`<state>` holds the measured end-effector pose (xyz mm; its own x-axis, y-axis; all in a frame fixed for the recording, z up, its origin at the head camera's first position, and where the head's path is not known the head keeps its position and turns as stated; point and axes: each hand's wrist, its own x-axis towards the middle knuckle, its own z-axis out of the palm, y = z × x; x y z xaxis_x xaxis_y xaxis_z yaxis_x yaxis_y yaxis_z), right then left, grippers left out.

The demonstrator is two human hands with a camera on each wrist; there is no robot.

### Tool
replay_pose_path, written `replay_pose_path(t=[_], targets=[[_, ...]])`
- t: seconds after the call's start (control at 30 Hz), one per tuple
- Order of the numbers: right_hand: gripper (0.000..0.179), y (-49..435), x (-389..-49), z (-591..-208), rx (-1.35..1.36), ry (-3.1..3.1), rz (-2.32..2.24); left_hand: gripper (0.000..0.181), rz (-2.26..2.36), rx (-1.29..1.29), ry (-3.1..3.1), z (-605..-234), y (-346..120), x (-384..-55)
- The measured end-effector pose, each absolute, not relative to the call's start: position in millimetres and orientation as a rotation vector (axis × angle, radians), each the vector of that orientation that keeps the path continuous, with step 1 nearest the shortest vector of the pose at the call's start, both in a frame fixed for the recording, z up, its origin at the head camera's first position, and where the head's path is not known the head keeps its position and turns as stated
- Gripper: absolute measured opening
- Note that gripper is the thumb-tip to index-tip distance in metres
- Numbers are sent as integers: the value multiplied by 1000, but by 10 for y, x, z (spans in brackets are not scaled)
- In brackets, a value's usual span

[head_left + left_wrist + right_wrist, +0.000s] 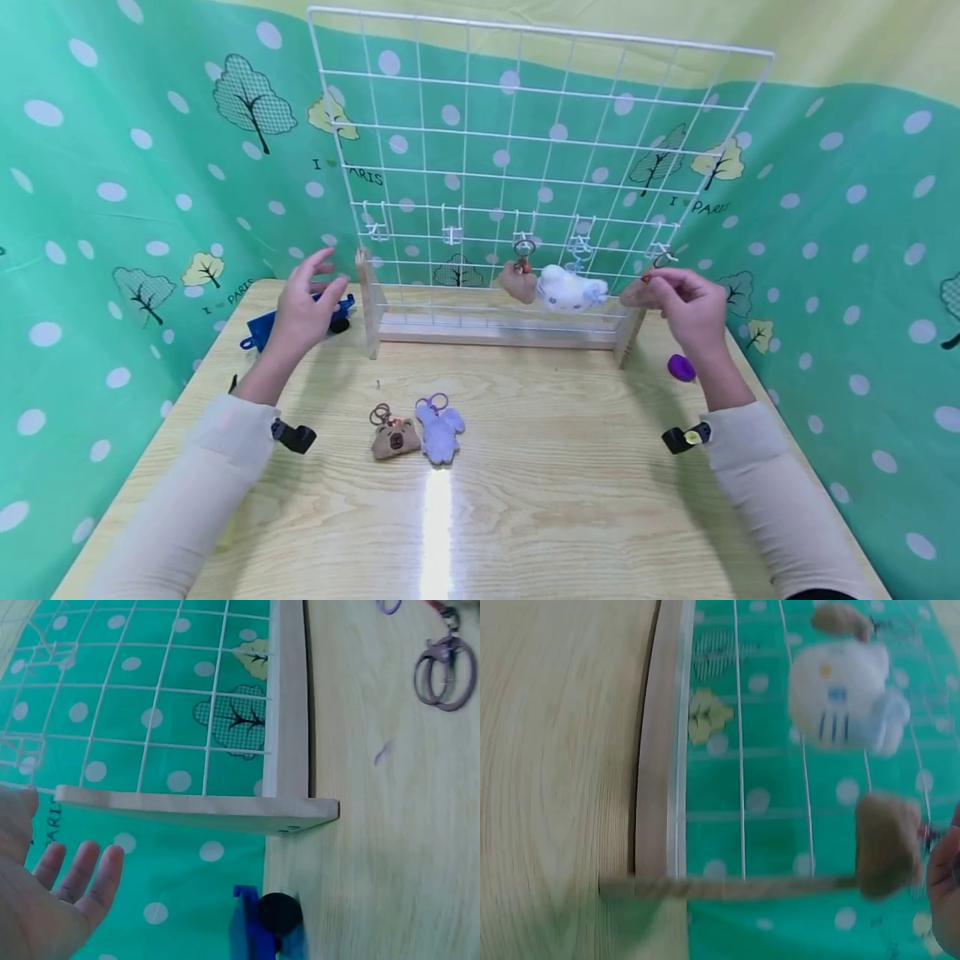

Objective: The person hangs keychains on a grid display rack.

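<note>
My right hand (692,307) pinches a brown plush keychain (635,293) by its ring end, close to the rightmost white hook (660,252) on a white wire grid rack (540,33). Whether the ring touches the hook, I cannot tell. In the right wrist view the brown plush (887,844) dangles beside the fingertips. A white plush keychain (567,287) and another brown plush keychain (517,283) hang from hooks nearer the middle. My left hand (303,304), fingers relaxed and holding nothing, hovers left of the rack's wooden foot (370,304).
On the table lie a brown bear keychain (395,438) and a lavender plush keychain (440,432), side by side. A blue toy vehicle (261,327) sits behind the left hand. Near the right wrist is a purple round object (681,367). Two left hooks (452,235) bear nothing.
</note>
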<state>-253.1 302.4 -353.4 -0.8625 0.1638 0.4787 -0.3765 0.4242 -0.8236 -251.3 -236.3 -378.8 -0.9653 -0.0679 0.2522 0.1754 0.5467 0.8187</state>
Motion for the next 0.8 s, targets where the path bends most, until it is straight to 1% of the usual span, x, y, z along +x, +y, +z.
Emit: replay_pose_path(t=[0.17,0.3,0.43,0.5,0.7,0.8], targets=[[26,3306,-2669,-3558,57,-2066,1545,54,-1347,-164,-2618,-3779,-2383,-2362],[33,3483,-2729,-3596,35,-2274,1428,53,-1278,-237,-2779,-3841,-2389,-2304],[46,3596,-2747,-3633,92,-2545,1322,49,-1190,-329,-2929,-3970,-2352,-2276],[50,3629,-2763,-3649,137,-2648,1318,46,-1154,-395,-2986,-4056,-2329,-2257],[52,3644,-2832,-3675,290,-2752,1363,46,-1066,-656,-3073,-4299,-2269,-2157],[52,3627,-2844,-3675,346,-2750,1381,44,-1033,-727,-3104,-4380,-2259,-2111]])
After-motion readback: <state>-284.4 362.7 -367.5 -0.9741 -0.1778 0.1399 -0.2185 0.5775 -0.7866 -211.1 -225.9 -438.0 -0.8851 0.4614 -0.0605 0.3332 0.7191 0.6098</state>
